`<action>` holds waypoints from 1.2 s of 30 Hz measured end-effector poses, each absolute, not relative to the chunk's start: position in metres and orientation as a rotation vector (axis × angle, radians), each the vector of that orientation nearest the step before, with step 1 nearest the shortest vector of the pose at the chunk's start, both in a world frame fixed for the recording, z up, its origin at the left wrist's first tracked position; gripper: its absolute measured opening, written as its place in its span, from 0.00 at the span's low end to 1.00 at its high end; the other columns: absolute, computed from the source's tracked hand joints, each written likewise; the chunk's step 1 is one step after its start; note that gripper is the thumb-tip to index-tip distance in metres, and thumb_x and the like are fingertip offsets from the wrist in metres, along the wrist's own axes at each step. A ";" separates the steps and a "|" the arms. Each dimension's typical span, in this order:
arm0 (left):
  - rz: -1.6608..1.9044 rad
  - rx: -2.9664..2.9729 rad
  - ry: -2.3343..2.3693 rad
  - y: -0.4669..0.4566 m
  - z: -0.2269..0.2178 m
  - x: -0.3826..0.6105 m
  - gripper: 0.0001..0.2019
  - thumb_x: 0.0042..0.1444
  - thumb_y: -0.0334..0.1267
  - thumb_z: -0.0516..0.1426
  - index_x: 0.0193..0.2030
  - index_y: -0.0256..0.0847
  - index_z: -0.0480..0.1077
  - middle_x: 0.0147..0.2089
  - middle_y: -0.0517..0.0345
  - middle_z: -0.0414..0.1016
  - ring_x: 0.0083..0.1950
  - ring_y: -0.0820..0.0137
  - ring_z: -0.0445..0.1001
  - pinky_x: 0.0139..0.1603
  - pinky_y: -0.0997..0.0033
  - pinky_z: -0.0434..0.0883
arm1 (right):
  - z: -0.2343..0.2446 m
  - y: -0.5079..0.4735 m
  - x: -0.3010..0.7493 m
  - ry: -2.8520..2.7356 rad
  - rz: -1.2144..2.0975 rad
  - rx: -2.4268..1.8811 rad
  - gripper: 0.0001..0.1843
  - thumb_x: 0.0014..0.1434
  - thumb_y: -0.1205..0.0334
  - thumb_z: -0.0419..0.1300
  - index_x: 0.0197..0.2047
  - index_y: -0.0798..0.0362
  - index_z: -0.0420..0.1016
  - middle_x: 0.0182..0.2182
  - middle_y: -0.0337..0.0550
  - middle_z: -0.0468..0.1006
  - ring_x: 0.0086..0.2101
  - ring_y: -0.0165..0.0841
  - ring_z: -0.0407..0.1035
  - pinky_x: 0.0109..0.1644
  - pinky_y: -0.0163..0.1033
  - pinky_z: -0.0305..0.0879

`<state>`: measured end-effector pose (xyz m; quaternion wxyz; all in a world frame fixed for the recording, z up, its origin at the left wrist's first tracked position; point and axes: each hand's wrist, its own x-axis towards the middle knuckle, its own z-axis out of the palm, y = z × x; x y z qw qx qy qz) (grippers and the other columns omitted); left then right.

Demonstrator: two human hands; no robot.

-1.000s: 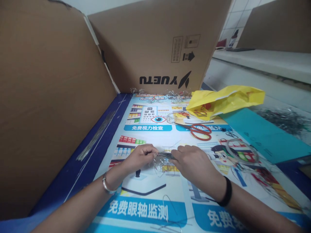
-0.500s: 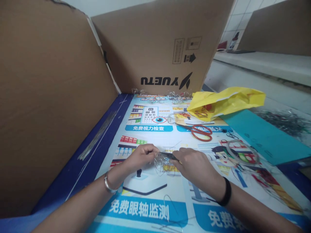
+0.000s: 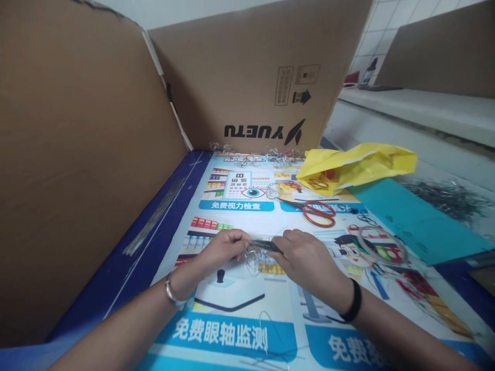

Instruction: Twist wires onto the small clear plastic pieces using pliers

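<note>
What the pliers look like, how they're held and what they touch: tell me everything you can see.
The pliers look like dark metal, with slim jaws tapering to a narrow tip. The right hand grips them and hides most of the handles; a bit of yellow shows by the thumb. They're held over the printed sheet, tip toward the left hand, right by the silvery wire at its fingertips. Whether the jaws are shut on wire is too small to tell.

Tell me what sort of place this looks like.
Probably a makeshift craft workspace: the right hand holds what look like pliers, a bundle of thin wires lies off to the left, and a cardboard panel stands behind.
</note>
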<state>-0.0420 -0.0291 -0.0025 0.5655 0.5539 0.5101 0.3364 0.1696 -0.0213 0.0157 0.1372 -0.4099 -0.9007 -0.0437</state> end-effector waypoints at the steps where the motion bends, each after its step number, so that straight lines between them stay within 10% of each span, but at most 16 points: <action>1: 0.798 1.312 1.202 -0.028 -0.002 -0.043 0.07 0.50 0.38 0.55 0.28 0.36 0.69 0.17 0.66 0.61 0.19 0.80 0.56 0.22 0.76 0.52 | 0.016 -0.020 0.170 -2.588 -0.075 -1.183 0.11 0.59 0.55 0.56 0.32 0.52 0.72 0.27 0.43 0.73 0.32 0.36 0.66 0.34 0.38 0.55; 9: 0.772 1.320 1.303 -0.024 -0.001 -0.046 0.08 0.50 0.38 0.55 0.31 0.36 0.71 0.18 0.65 0.61 0.19 0.79 0.57 0.21 0.76 0.53 | 0.005 0.003 0.178 -2.310 0.371 -1.328 0.11 0.60 0.55 0.53 0.39 0.52 0.72 0.31 0.42 0.73 0.33 0.34 0.67 0.36 0.36 0.60; 23: 0.716 1.321 1.370 -0.014 -0.006 -0.052 0.11 0.51 0.42 0.55 0.34 0.36 0.71 0.18 0.66 0.62 0.18 0.80 0.57 0.19 0.79 0.54 | -0.018 0.016 0.178 -2.473 -0.114 -1.369 0.15 0.59 0.51 0.55 0.44 0.50 0.75 0.33 0.47 0.71 0.38 0.40 0.62 0.45 0.44 0.56; 36: 0.731 1.390 1.446 -0.011 -0.004 -0.056 0.11 0.52 0.42 0.55 0.36 0.37 0.72 0.18 0.66 0.63 0.17 0.80 0.57 0.18 0.78 0.54 | -0.021 0.013 0.177 -2.267 0.082 -1.092 0.10 0.61 0.65 0.53 0.42 0.54 0.75 0.34 0.45 0.75 0.39 0.37 0.64 0.46 0.44 0.55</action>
